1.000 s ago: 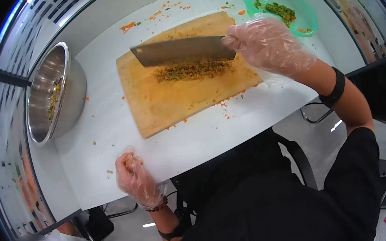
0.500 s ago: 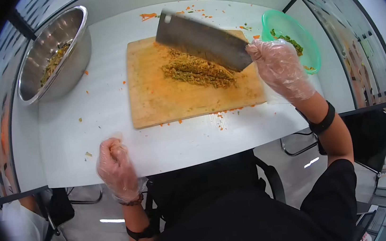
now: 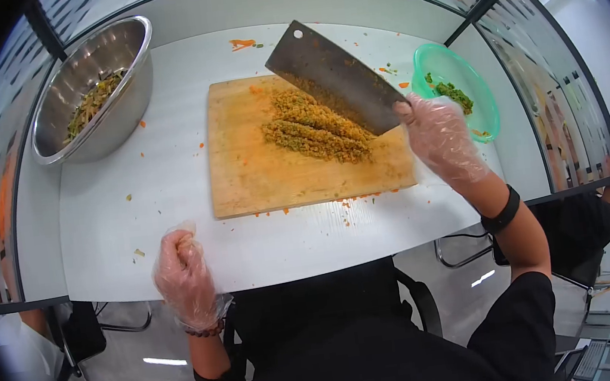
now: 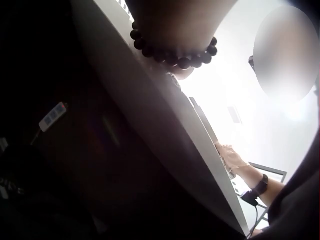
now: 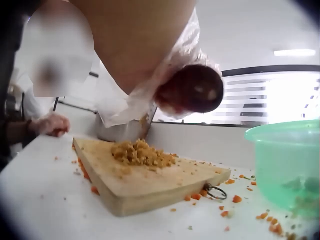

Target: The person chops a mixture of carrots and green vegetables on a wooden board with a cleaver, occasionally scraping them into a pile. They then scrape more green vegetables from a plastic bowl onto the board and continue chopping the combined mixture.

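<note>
My gloved right hand (image 3: 443, 137) grips the handle of a broad cleaver (image 3: 337, 74), whose blade slants up and left above the cutting board (image 3: 239, 175). In the right wrist view the rounded handle end (image 5: 196, 89) pokes out of the glove. Finely chopped orange and green food (image 3: 317, 129) lies in two ridges on the board, partly behind the blade. My gloved left hand (image 3: 186, 279) is at the table's front edge, left of the board, its fingers curled with nothing visible in them.
A steel bowl (image 3: 106, 130) with chopped food stands at the left. Behind my right hand is a green plastic basin (image 3: 486, 98) with some green food. Orange scraps (image 3: 243, 44) dot the white table (image 3: 99, 236). Partitions enclose the back and sides.
From lying level over the chopped food, the cleaver has tilted, its far end rising. The food shows as two ridges. The head view has shifted; my left hand stays curled.
</note>
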